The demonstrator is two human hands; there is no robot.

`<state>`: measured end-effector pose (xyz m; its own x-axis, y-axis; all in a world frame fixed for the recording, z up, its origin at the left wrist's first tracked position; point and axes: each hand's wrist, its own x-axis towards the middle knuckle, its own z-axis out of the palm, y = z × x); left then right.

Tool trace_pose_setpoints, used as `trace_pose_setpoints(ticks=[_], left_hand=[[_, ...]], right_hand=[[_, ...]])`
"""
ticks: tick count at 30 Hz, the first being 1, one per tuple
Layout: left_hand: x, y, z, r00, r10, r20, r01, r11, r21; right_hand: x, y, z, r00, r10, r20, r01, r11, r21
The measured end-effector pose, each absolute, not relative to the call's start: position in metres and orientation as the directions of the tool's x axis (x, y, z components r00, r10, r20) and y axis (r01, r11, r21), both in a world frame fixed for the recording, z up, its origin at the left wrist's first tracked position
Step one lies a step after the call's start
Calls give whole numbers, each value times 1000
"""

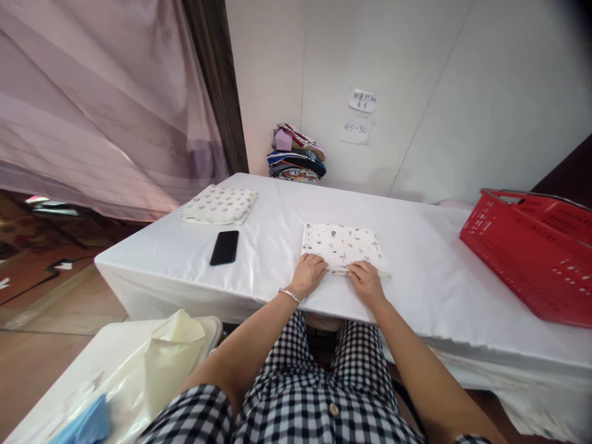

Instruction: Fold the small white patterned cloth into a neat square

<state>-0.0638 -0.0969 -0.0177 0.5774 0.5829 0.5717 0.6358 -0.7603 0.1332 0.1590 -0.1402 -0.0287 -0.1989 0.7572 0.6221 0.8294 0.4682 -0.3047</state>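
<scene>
**Both hands at the near edge of a folded printed cloth**

We see 1 folded printed cloth point(343, 245) lying flat on the white table point(430, 277), near its front edge and roughly midway between the black phone point(224, 248) and the red basket point(531, 253). The left hand point(309, 274) and the right hand point(366, 282) rest on the cloth's near edge, close together. Fingers of both curl onto the layered hem; we cannot tell whether they pinch the layers or only press them flat. The left wrist carries a thin bracelet point(290, 295).

Progress, as we judge it: the cloth already forms a neat rectangle with stacked layers visible along the near edge, so most of the folding appears done; what remains seems to be squaring or smoothing that edge. A second folded cloth point(219, 205) lies well apart at the far left corner, and a pile of folded textiles point(296, 154) stands against the wall.

Orientation: the long axis of the cloth runs left to right, roughly parallel to the table's front edge, slightly skewed; its layered open edge faces us.
</scene>
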Motion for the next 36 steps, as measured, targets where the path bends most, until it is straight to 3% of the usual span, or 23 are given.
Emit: trace_pose_setpoints(ticks=[5,11,18,23,27,29,33,36], left_hand=[[-62,-100,-14,569,599,563,656,-744,128],[-53,-105,-9,667,517,536,575,-815,71],[-55,-98,-19,691,475,544,512,-853,95],[-56,-98,-20,676,470,567,511,-854,98],[-54,-97,-21,658,476,584,515,-850,113],[-53,-96,-22,654,482,583,518,-847,118],[-53,-96,-22,650,491,580,520,-844,131],[-53,-96,-21,651,494,576,517,-844,141]], right_hand=[[160,-139,-31,-188,757,626,820,472,-325],[158,-137,-31,-185,775,605,836,448,-318],[177,-148,-26,-223,779,586,845,454,-281],[232,-169,-30,24,845,534,882,234,-410],[263,-177,-32,361,857,367,751,-34,-660],[268,-176,-29,470,840,272,671,-139,-729],[263,-167,-16,472,876,94,592,-237,-770],[256,-156,-4,448,894,-18,623,-326,-711]])
